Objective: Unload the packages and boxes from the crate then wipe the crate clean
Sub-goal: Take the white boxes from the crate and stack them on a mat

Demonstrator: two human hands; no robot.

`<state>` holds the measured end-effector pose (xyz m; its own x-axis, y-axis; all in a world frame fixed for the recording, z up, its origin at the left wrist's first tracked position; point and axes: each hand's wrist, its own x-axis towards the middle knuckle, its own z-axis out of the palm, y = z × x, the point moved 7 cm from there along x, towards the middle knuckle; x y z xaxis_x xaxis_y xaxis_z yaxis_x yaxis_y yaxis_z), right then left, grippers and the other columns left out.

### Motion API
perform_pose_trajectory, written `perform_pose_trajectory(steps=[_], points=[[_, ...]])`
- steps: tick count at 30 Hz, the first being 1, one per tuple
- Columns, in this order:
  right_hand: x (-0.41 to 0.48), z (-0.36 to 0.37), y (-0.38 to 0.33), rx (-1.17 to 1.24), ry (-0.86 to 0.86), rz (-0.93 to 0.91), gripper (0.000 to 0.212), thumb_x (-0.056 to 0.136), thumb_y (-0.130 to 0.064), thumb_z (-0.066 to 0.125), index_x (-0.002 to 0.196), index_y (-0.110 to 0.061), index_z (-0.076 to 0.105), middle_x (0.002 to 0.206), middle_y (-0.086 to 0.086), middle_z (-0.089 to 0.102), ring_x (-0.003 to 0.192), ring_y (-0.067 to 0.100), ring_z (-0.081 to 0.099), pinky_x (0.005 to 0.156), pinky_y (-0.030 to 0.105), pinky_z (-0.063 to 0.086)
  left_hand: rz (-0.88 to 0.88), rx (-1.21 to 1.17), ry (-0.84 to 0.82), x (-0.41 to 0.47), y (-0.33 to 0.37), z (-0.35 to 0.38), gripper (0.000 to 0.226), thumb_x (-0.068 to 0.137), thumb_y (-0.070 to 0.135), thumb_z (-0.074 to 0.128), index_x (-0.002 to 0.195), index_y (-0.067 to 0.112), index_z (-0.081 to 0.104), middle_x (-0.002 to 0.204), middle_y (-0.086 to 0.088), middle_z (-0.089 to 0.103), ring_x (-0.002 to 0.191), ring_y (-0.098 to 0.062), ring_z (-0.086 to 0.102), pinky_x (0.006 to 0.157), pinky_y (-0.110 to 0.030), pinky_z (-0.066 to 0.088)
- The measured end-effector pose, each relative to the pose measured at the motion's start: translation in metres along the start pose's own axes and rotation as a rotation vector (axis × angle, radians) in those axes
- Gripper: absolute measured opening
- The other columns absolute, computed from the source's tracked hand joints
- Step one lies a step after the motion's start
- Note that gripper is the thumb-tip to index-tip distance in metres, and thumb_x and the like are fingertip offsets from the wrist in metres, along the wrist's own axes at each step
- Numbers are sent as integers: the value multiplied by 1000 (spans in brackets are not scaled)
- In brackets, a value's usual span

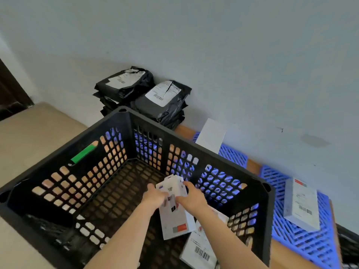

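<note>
Left hand (155, 197) & right hand (192, 199) both curl round far end of white oblong cardboard box (174, 220), low in black perforated plastic crate (213, 152), right side. Held at one end only: near end could sag, slip, or snag white barcode-labelled box (200, 249) beneath.

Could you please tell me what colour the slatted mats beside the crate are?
The mats are blue, in the head view.
</note>
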<state>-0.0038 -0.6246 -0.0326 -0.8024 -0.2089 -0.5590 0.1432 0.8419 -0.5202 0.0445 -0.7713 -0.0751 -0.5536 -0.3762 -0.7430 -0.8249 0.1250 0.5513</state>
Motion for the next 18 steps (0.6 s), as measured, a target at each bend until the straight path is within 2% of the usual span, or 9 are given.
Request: perform_pose_trajectory(steps=[2, 4, 9, 15, 18], points=[[7, 12, 6, -5, -40, 20, 71, 82, -37, 65, 143, -30, 29, 131, 10, 49, 115, 29, 51, 95, 40, 46, -83, -35, -38, 8, -6, 7, 74, 89, 23, 65, 145, 15, 18, 129, -15, 50, 104, -28, 51, 76, -40, 44], [9, 17, 8, 3, -45, 16, 71, 83, -33, 66, 142, -29, 27, 130, 9, 50, 113, 29, 53, 90, 38, 49, -153, -115, -102, 12, -13, 12, 78, 85, 22, 69, 144, 19, 19, 124, -14, 53, 108, -31, 53, 83, -48, 45], [12, 19, 8, 39, -46, 14, 67, 83, -24, 68, 138, -30, 31, 129, 8, 50, 110, 27, 54, 89, 39, 51, -203, -172, -265, 20, -21, 9, 68, 79, 20, 76, 136, 17, 39, 124, -12, 56, 113, -33, 55, 96, -54, 45], [-8, 7, -17, 133, -61, -122, 67, 85, -24, 68, 141, -30, 33, 133, 4, 49, 114, 23, 53, 91, 33, 47, -143, -176, -210, -8, -8, -30, 78, 72, 20, 84, 135, 17, 38, 115, -12, 59, 98, -29, 59, 79, -47, 54], [-27, -7, -37, 227, -41, -230, 67, 86, -25, 68, 143, -32, 33, 137, 2, 48, 113, 19, 53, 81, 24, 48, -60, -248, -153, -44, 8, -57, 79, 71, 15, 85, 133, 21, 36, 113, -11, 57, 97, -28, 58, 85, -46, 51]])
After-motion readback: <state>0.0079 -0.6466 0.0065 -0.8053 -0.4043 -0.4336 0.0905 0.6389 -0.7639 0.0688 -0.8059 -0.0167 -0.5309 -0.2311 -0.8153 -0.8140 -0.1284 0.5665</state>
